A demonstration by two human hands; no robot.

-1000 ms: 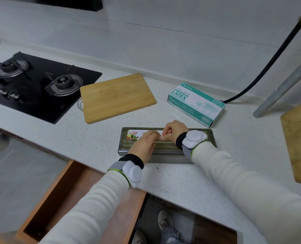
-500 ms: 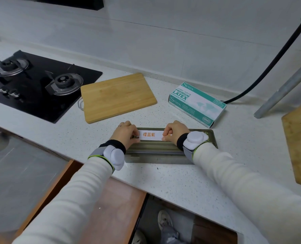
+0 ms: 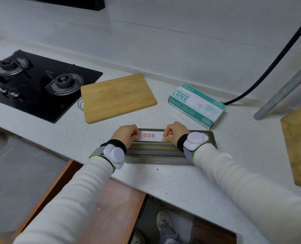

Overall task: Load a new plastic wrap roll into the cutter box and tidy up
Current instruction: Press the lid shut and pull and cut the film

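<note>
Olive-green cutter box lying flat near the front edge of the speckled white bench, long side toward the person. Plastic wrap roll, white label with orange characters, lying lengthwise in the box's far half. Left hand curled over the roll's left end, gripping it. Right hand curled over the right end, fingertips pinching at the label. Beyond the box: bamboo cutting board to the left, latex glove box to the right, well apart. Black gas hob at far left. Open wooden drawer below the bench edge.
</note>
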